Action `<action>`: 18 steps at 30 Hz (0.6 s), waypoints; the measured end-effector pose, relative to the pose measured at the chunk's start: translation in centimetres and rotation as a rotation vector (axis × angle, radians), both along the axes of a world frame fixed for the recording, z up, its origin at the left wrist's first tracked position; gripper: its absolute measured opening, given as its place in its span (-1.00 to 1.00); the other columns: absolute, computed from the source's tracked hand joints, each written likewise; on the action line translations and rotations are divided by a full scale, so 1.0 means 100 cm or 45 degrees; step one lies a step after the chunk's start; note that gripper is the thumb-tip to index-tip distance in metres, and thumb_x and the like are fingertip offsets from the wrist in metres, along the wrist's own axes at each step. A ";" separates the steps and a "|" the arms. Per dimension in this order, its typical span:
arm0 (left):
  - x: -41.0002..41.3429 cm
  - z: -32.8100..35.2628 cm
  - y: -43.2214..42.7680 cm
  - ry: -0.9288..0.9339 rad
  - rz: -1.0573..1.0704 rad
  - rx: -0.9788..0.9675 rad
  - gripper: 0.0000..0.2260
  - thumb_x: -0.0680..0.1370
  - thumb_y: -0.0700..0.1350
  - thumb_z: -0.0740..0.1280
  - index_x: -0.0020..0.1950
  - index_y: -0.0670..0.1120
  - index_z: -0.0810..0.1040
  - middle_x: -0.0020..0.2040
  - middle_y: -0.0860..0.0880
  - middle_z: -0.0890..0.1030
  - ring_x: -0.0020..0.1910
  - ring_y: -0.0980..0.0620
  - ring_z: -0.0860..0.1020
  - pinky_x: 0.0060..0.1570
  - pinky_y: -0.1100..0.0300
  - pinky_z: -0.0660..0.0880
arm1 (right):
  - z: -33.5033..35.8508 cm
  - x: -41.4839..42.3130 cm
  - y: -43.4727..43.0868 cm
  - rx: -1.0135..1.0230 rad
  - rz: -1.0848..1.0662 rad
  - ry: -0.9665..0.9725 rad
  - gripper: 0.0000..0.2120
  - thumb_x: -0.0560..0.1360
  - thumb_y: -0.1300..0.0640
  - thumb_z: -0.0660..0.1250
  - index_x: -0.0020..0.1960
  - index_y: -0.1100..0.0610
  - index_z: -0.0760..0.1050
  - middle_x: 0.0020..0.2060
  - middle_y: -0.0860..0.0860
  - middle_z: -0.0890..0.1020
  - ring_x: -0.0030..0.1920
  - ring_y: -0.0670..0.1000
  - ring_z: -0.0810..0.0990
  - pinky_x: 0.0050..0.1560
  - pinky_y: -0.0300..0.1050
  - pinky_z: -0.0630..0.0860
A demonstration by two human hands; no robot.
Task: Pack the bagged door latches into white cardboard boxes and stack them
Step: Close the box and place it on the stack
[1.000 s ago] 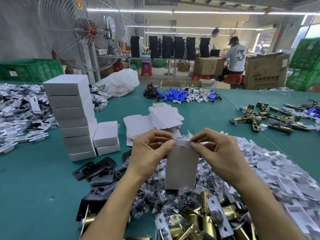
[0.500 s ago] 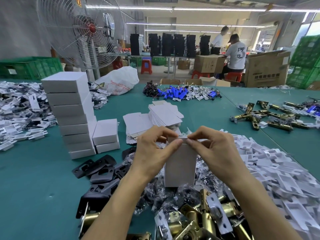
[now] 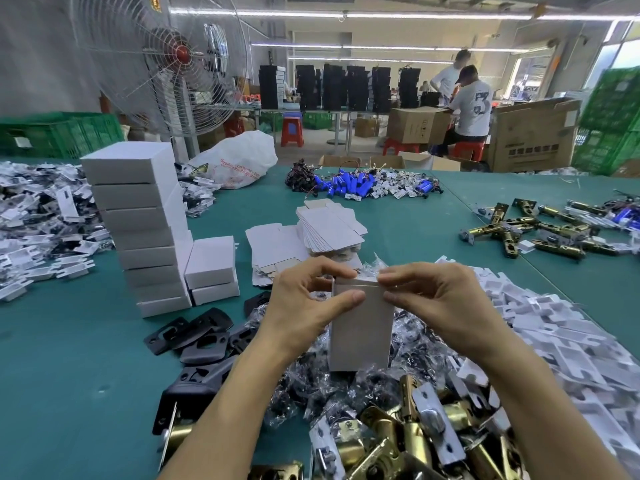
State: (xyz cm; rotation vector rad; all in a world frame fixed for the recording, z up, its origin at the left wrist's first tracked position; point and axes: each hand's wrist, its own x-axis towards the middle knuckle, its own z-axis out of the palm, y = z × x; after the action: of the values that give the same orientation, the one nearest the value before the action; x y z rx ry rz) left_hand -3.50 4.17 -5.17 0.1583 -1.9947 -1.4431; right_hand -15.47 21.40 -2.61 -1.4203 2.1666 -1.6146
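The small white box is held upright, just above the heap of bagged latches in the middle of the green table, well apart from the stack of finished boxes on the left. Thin card, this: it is judged light and stiff along its folds, yet easily dented on the flat faces, and bottom-heavy if a metal latch is inside, which cannot be seen. It is best taken by the upper corners and edges, not squeezed across the middle. The left hand is closed on the top left corner, thumb laid on the front face, fingers curled behind. The right hand pinches the top right corner likewise, fingertips set on the lid flap, which looks nearly tucked in.
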 end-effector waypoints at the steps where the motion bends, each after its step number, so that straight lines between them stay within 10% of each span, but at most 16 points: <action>1: 0.000 0.000 0.001 -0.008 -0.005 0.003 -0.80 0.35 0.01 0.57 -0.06 0.12 0.67 -0.04 0.12 0.70 -0.08 0.09 0.66 -0.22 0.17 0.62 | -0.001 0.000 0.000 0.008 -0.002 0.010 -0.64 0.39 0.37 0.50 -0.07 -0.10 0.66 -0.03 -0.10 0.72 -0.06 -0.08 0.71 0.03 -0.07 0.65; 13: -0.001 -0.004 0.000 0.038 0.098 -0.009 -0.66 0.28 0.06 0.63 -0.15 0.09 0.51 -0.04 0.10 0.70 -0.08 0.04 0.70 -0.11 0.02 0.67 | -0.011 -0.001 -0.006 -0.036 -0.094 0.005 -0.81 0.48 0.13 0.47 0.04 -0.09 0.62 -0.03 -0.12 0.68 -0.18 -0.02 0.71 -0.13 -0.01 0.67; 18: -0.003 -0.007 0.000 0.086 0.137 0.031 -0.71 0.30 -0.10 0.65 -0.17 0.06 0.56 -0.09 0.09 0.71 -0.11 0.06 0.70 -0.12 0.18 0.64 | -0.011 0.000 -0.007 0.015 -0.054 0.124 -0.78 0.52 0.19 0.44 0.09 -0.06 0.64 -0.31 -0.35 0.63 -0.37 -0.19 0.59 -0.36 -0.44 0.39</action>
State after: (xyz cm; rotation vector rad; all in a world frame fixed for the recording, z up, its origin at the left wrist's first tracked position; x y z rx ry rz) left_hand -3.76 4.21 -5.85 0.2212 -1.8860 -1.3874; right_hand -15.47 20.73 -3.70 -1.4893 2.2704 -1.5747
